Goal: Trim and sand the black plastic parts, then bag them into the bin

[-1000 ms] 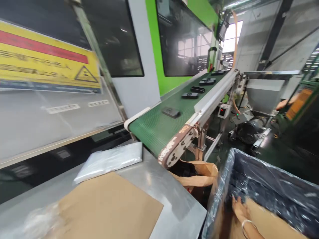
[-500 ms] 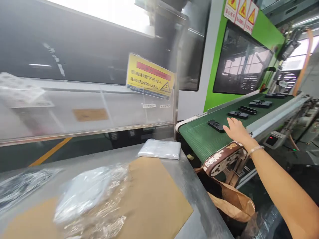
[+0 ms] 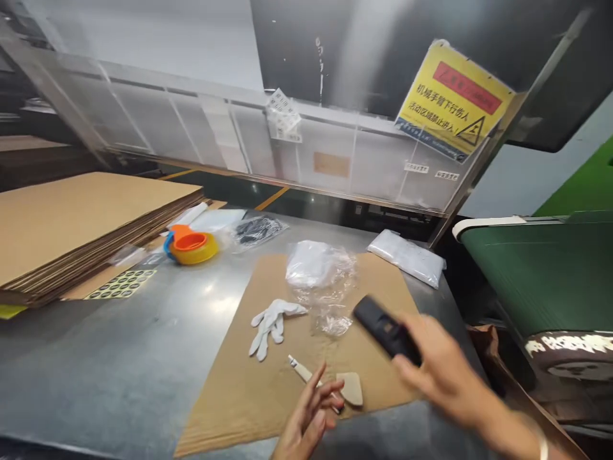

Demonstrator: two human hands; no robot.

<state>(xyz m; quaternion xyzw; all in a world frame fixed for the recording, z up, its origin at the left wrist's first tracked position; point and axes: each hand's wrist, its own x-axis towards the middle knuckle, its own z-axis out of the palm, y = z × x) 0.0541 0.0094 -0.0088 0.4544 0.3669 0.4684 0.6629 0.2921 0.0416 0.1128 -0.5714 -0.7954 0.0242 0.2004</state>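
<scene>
My right hand [image 3: 438,370] grips a black oblong plastic part [image 3: 385,329] and holds it above the brown cardboard sheet [image 3: 268,383] on the metal table [image 3: 110,358]. At the bottom edge my left hand [image 3: 309,418] is raised with its fingers apart and holds nothing. Its fingertips are close to a small beige-handled tool [image 3: 301,368] and a beige block [image 3: 352,388] lying on the cardboard. A pair of white gloves [image 3: 272,321] and crumpled clear plastic bags [image 3: 320,275] lie further up the sheet.
A stack of cardboard sheets [image 3: 71,223] fills the table's left. An orange tape dispenser [image 3: 190,246], a sticker sheet [image 3: 122,284] and a white bag pack [image 3: 407,257] lie on the table. The green conveyor belt [image 3: 546,275] ends at the right. A yellow warning sign [image 3: 453,102] hangs on the clear guard.
The view swung left from the conveyor to the table. My right hand took a black part off the belt and carried it over the cardboard. My left hand has come into view.
</scene>
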